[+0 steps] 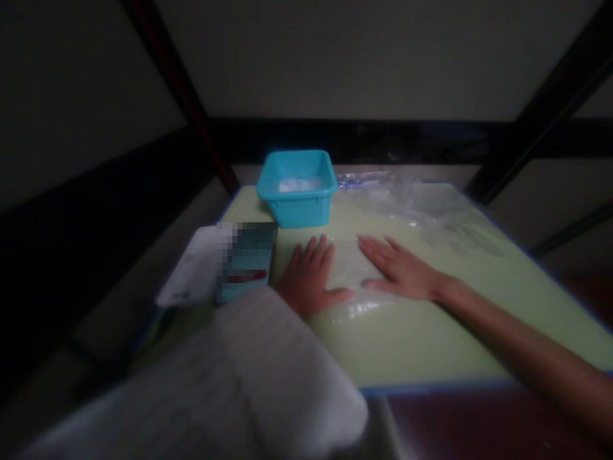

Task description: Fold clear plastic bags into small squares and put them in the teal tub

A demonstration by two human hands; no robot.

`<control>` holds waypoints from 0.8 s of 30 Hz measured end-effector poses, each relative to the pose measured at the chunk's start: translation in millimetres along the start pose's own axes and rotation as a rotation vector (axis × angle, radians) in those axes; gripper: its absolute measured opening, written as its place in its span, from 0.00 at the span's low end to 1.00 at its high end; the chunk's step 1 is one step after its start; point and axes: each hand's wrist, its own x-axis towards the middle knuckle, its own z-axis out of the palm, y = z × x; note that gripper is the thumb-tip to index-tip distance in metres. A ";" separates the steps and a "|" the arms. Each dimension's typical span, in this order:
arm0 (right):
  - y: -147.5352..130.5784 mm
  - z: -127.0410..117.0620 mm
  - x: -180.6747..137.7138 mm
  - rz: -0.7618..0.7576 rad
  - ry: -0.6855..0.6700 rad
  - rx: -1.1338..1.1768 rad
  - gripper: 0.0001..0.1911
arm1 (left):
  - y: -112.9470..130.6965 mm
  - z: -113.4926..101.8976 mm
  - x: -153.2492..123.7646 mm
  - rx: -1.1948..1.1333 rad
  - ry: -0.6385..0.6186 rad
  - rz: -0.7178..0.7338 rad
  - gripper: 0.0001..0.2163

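Since the clear film (352, 265) is thin and creased, the left hand (311, 278) and right hand (400, 271) seem to spread it flat, palms down, slightly apart, fingers extended and gripping nothing. It lies between them on the tabletop (431, 345). The tub (301, 211) beyond the left hand and loose plastic (407, 201) beyond the right probably stand aside for working room.

My bench (383, 351): pale yellow-green, blue-edged. Tub (301, 212): turquoise — whitish contents (299, 184). My plastic film (353, 265): colourless, white glints. Flat object (251, 255): dark grey-teal, one red streak — my sleeve (292, 377) light grey.
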 end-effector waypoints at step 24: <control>-18.8 -52.9 -34.5 -0.310 -0.089 0.266 0.10 | -8.9 -11.0 7.4 -1.372 0.161 -0.380 0.19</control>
